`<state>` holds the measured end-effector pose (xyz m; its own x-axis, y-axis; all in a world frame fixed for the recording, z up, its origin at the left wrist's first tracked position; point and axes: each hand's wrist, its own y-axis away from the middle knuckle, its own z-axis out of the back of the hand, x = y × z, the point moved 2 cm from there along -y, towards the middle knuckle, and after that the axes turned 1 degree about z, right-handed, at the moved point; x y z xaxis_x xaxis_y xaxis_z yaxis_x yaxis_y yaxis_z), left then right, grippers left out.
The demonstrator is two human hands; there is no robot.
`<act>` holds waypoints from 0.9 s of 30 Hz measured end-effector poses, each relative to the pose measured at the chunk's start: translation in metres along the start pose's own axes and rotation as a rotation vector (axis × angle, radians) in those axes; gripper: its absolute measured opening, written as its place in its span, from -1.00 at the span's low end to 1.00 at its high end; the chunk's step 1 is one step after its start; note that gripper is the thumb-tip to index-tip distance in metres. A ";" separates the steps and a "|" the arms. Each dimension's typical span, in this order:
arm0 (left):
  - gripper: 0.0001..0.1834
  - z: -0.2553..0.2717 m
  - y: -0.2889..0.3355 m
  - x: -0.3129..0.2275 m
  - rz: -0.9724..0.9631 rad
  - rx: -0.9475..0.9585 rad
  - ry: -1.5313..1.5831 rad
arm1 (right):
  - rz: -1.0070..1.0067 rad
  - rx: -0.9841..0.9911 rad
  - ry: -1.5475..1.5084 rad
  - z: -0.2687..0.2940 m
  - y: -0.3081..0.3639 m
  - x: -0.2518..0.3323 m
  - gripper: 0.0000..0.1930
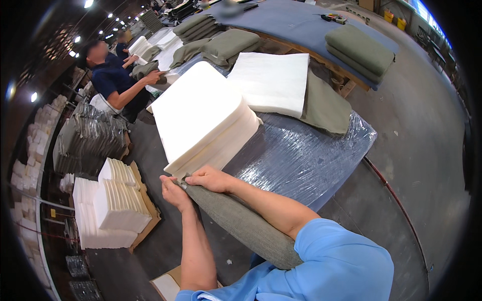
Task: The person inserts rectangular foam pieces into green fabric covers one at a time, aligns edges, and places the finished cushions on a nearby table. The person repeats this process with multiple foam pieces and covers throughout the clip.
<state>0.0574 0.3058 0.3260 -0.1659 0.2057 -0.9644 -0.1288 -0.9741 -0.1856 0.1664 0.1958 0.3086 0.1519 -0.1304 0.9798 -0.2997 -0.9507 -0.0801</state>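
Note:
A grey-green fabric cushion cover (pixel 241 218), looking full, reaches from my body out toward the table. Its far end is between my two hands. My right hand (pixel 211 179) is closed on the fabric edge, with the thumb and fingers pinching it. Close beside it, my left hand (pixel 175 193) grips the same end from the left side; some of its fingers are hidden. Just beyond both hands stands a stack of white foam pads (pixel 196 108) at the table's near left corner. What lies inside the cover cannot be seen.
The table (pixel 296 150) is wrapped in clear film. On it lie a white padding sheet (pixel 271 80) and a grey-green cover (pixel 324 103). Stacked cushions (pixel 359 52) sit on a blue table (pixel 301 25). Foam stacks (pixel 118 200) stand left. A co-worker (pixel 113 80) handles fabric.

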 end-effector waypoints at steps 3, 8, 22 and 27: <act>-0.43 -0.005 -0.014 0.003 -0.109 0.004 -0.067 | 0.012 -0.025 0.099 0.002 -0.007 -0.005 -0.55; -0.42 -0.041 -0.035 0.006 -0.308 -0.020 -0.196 | 0.028 -0.194 0.039 0.013 -0.013 -0.003 -0.57; -0.31 -0.070 -0.027 0.021 0.251 0.350 0.394 | 0.125 -0.561 -0.070 0.047 -0.029 -0.006 -0.66; -0.38 -0.019 0.037 0.005 0.231 0.489 0.650 | 0.152 -0.568 -0.139 0.033 -0.048 -0.010 -0.68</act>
<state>0.0706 0.2693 0.3105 0.3365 -0.2340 -0.9121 -0.5943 -0.8042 -0.0130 0.2104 0.2330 0.2964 0.1781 -0.3251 0.9287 -0.7780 -0.6244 -0.0694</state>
